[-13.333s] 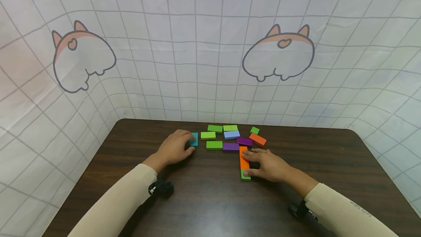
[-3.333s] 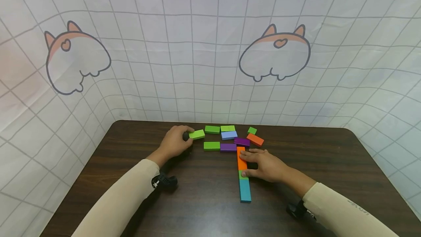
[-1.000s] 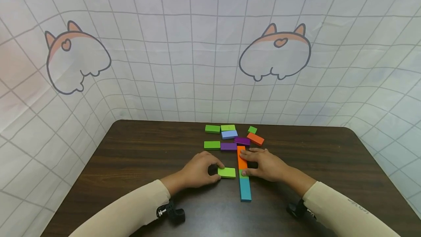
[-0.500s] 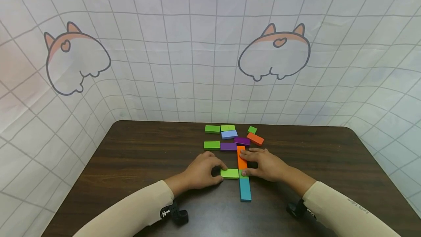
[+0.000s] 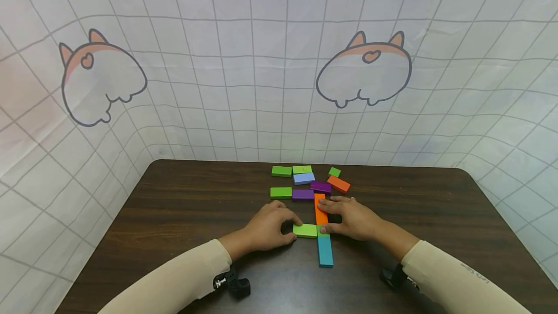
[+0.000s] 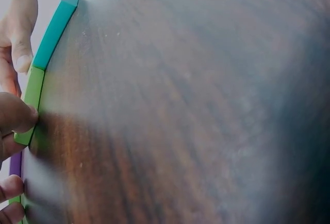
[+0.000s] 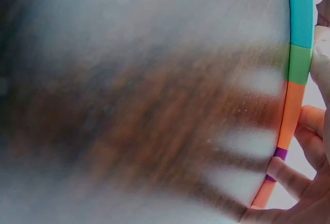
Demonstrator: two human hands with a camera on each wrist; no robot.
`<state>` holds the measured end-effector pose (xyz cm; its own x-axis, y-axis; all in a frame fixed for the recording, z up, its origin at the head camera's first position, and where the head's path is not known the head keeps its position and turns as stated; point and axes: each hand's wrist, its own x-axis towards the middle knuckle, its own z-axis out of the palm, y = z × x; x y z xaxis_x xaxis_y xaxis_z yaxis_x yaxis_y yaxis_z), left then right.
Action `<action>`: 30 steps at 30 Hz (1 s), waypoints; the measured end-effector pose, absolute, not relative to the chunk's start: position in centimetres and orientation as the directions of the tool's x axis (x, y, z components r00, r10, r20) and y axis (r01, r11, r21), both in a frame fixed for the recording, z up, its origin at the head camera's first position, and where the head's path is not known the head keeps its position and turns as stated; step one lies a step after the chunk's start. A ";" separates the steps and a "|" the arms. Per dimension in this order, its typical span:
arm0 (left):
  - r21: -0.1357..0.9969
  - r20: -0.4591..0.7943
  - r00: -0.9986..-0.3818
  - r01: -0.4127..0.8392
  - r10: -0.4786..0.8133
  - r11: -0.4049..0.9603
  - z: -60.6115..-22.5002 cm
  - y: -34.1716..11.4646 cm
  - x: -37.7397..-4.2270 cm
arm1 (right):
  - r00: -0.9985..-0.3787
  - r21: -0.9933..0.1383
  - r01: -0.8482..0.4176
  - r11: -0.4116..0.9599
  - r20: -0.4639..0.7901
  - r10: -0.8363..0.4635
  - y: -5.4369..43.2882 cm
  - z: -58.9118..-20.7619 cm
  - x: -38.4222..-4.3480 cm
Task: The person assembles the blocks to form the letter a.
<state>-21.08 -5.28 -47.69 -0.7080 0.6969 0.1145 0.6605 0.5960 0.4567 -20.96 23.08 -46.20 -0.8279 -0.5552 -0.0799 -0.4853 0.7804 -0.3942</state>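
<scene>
My left hand (image 5: 268,227) pinches a lime-green block (image 5: 305,230) between thumb and fingers. The block lies flat, its right end against a small green block (image 5: 323,232) in a column. An orange block (image 5: 320,214) joins that green one at the back, and a teal block (image 5: 325,252) joins it at the front. My right hand (image 5: 355,218) rests on the column from the right, thumb on the small green block and fingertips on the orange one. In the left wrist view my thumb (image 6: 18,115) lies over the lime block's side.
Behind the hands lie two purple blocks (image 5: 302,195), a green block (image 5: 281,193), a blue block (image 5: 303,179), a red-orange block (image 5: 338,184) and several more green blocks (image 5: 282,171). A gridded white cloth (image 5: 235,125) rises behind the dark wooden table (image 5: 183,197).
The teal block has joined the column's front end. My left hand has brought the lime-green block from the back left against the small green block. My right hand has stayed on the column.
</scene>
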 end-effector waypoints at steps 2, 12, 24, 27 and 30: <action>0.455 0.115 -0.708 0.662 0.697 0.596 -47.7 -5.3 -21.1 | -0.828 -0.396 -0.483 0.781 -0.082 -0.554 23.1 -46.2 -21.0; 0.451 0.112 -0.706 0.663 0.699 0.597 -47.8 -5.3 -21.1 | -0.825 -0.402 -0.489 0.774 -0.076 -0.560 23.2 -46.3 -21.0; 0.438 0.115 -0.696 0.676 0.709 0.592 -47.7 -5.4 -21.1 | -0.823 -0.405 -0.491 0.771 -0.074 -0.563 23.1 -46.1 -20.9; 0.446 0.118 -0.689 0.680 0.715 0.582 -47.6 -5.4 -21.1 | -0.824 -0.406 -0.489 0.772 -0.077 -0.562 23.1 -46.1 -20.9; 0.457 0.127 -0.685 0.683 0.718 0.570 -47.4 -5.6 -21.2 | -0.825 -0.404 -0.486 0.775 -0.081 -0.559 23.0 -46.2 -21.0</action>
